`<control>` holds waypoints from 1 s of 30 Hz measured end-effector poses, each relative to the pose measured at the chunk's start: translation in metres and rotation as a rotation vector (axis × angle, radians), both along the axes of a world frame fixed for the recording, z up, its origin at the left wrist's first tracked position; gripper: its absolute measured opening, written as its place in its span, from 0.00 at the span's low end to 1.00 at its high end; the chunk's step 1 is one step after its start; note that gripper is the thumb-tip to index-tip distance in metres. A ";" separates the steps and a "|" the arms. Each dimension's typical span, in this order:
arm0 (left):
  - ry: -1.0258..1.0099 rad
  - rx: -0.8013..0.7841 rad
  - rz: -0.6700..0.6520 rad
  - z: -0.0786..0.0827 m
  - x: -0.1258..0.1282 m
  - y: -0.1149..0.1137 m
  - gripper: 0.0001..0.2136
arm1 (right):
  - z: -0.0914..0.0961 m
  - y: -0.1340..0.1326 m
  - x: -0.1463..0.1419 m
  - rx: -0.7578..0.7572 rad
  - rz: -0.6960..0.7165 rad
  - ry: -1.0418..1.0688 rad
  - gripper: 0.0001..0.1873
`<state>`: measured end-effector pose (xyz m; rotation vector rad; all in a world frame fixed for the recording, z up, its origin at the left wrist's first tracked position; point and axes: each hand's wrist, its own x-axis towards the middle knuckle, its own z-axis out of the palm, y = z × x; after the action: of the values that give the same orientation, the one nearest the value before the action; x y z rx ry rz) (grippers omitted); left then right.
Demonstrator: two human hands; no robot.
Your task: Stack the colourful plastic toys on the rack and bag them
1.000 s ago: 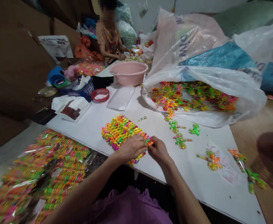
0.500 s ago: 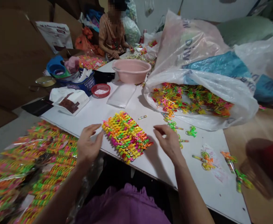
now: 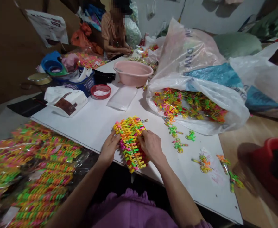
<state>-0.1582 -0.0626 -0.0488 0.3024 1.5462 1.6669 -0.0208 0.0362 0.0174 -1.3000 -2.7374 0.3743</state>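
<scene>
A neat stack of small plastic toys (image 3: 130, 142) in yellow, green, orange and pink lies at the table's front edge. My left hand (image 3: 110, 147) presses on its left side, thumb and fingers against the toys. On the opposite side my right hand (image 3: 150, 144) is closed around the right edge, its fingertips partly hidden. A small tube (image 3: 145, 120) lies just behind the stack. To the right, several loose toys, among them a green one (image 3: 190, 136), are scattered on the white table (image 3: 179, 180).
A large plastic bag (image 3: 234, 122) full of similar toys lies open at the right. Behind are a pink basin (image 3: 133, 74), clear bags (image 3: 122, 98), a red basket (image 3: 101, 92) and a white pouch (image 3: 66, 99). Packed toys (image 3: 44, 180) lie lower left. Another person (image 3: 114, 34) sits at the far end.
Both hands have moved inward from beside the stack and now hold its two sides. The stack looks narrower and more upright in its angle. The view has shifted slightly.
</scene>
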 end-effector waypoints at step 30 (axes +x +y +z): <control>0.814 -0.026 -0.414 -0.001 0.056 0.030 0.23 | 0.003 0.030 0.046 0.035 -0.264 0.093 0.12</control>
<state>-0.1024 -0.0321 -0.0493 1.3153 1.8874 1.2373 0.0251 0.0662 0.0204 -1.5666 -2.4437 0.3514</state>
